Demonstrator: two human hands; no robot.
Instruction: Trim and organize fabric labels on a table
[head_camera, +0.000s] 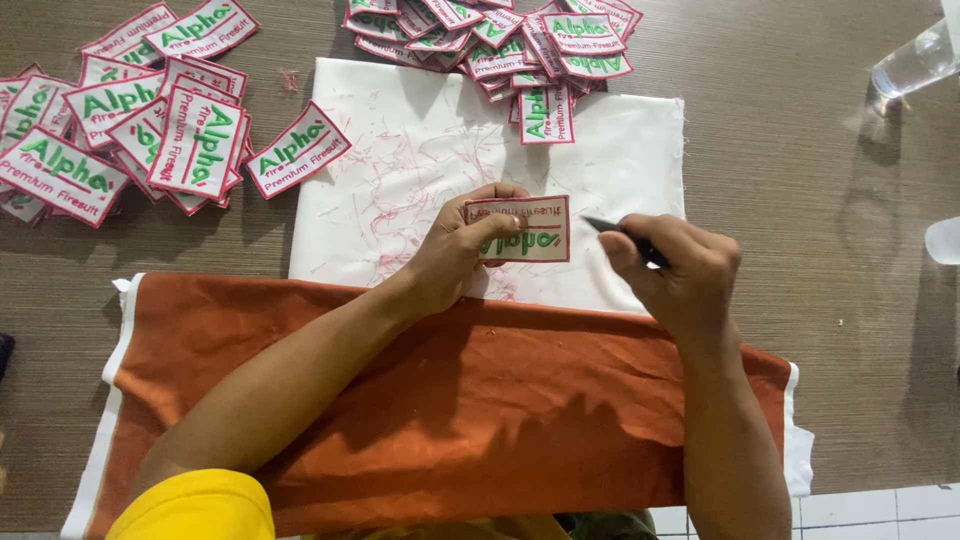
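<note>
Left hand pinching red-edged patch, right hand closed around dark tool, above white cloth

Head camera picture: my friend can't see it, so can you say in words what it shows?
A person's left hand holds a small red-edged embroidered patch over a white cloth strewn with thread bits, while the right hand grips a thin dark tool beside it. Piles of similar patches lie on the brown table, and an orange cloth lies nearest the person.
</note>
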